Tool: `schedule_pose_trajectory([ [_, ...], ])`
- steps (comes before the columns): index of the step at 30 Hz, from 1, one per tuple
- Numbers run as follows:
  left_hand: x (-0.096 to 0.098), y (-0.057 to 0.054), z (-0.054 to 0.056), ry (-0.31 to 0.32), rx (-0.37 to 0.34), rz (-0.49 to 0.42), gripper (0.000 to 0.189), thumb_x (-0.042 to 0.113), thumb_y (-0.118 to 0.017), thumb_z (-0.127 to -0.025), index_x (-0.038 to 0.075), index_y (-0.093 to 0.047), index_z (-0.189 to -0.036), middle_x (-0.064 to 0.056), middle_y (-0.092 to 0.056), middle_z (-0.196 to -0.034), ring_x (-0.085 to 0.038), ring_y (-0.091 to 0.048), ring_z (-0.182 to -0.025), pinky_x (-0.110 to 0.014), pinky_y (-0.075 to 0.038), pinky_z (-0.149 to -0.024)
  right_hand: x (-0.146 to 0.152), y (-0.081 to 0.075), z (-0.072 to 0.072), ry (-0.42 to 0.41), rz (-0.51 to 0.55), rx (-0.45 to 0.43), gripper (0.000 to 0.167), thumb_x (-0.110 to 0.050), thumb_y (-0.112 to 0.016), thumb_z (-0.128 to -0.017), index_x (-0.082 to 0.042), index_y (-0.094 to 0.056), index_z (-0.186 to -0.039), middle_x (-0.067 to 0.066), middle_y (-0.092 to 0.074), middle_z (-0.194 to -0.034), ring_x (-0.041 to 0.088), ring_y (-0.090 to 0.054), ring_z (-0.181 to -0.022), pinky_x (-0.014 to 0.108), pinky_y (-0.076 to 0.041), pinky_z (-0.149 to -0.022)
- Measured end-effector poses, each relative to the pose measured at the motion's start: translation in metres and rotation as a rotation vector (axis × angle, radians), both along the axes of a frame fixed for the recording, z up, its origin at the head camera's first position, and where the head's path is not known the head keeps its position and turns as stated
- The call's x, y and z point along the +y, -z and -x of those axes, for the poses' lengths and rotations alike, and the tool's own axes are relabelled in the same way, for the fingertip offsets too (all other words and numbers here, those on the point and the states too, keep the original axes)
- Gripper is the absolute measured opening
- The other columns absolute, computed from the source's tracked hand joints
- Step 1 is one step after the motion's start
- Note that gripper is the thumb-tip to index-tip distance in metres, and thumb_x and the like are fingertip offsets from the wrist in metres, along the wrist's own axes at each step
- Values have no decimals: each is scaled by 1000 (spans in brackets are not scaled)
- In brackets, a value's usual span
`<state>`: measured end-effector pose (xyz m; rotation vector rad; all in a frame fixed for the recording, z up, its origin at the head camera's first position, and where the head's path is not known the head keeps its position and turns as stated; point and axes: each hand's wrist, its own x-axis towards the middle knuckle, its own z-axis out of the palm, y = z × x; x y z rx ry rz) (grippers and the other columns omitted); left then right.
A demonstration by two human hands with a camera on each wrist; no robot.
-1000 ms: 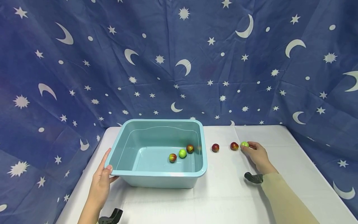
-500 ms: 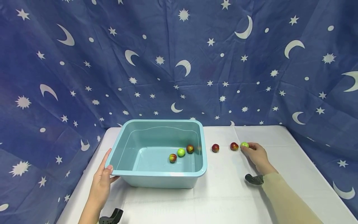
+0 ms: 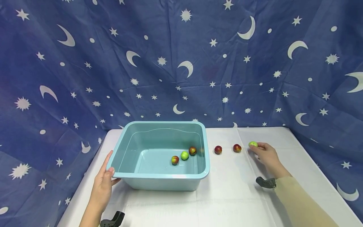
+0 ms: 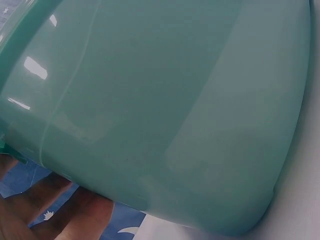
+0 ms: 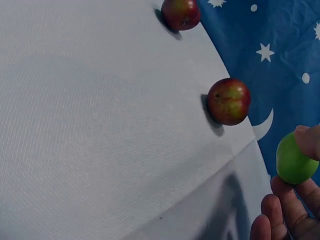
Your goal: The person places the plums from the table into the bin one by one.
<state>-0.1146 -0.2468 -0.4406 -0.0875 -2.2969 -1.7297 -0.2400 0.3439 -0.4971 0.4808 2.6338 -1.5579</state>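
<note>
My left hand holds the left front corner of a light blue plastic tub, thumb over the rim and fingers along the outside. The left wrist view shows the tub's smooth wall with those fingers beneath its edge. On the right, my right hand pinches a small green plum between thumb and fingertips. The right wrist view has this green plum raised, the hand's shadow on the cloth. Left of it lie two red plums, the nearer one and the farther one.
Inside the tub, toward its right end, sit a green plum and two red-and-green plums, one in front and one behind. A white cloth covers the table. A blue star-and-moon curtain hangs behind and at both sides.
My right hand has lifted the green plum off the cloth and shifted right, away from the red plums. The green plum in the tub has rocked slightly. My left hand stays put.
</note>
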Motion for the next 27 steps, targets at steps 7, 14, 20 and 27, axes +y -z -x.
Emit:
schedule_pose_trajectory([
  [7, 0, 0, -1, 0, -1, 24, 51, 24, -29, -103, 35, -27, -153, -10, -34, -151, -14, -52, -115, -28, -52, -79, -9, -22, -5, -19, -43, 59, 81, -61, -56, -89, 0, -41, -139, 18, -50, -128, 28, -50, -110, 35, -47, -81],
  [14, 0, 2, 0, -11, -21, 19, 50, 27, -29, -103, 38, -27, -152, -8, -35, -151, -20, -52, -117, -27, -52, -79, -26, -47, -7, -59, -68, 160, 75, -59, -59, -89, 1, -48, -132, 18, -55, -122, 27, -51, -109, 35, -45, -84],
  [20, 0, 2, 0, -7, -14, 22, 50, 27, -29, -103, 37, -27, -152, -9, -34, -151, -18, -51, -117, -28, -52, -80, -44, -68, -9, -114, -104, 236, 67, -57, -62, -88, -2, -53, -127, 14, -57, -114, 23, -53, -99, 21, -48, -72],
  [27, 1, 0, 0, -2, 3, 12, 50, 24, -29, -103, 35, -28, -153, -10, -34, -151, -15, -52, -116, -27, -52, -79, -62, -88, -10, -191, -148, 310, 62, -54, -63, -88, -4, -55, -123, 12, -59, -110, 23, -54, -97, 15, -49, -71],
])
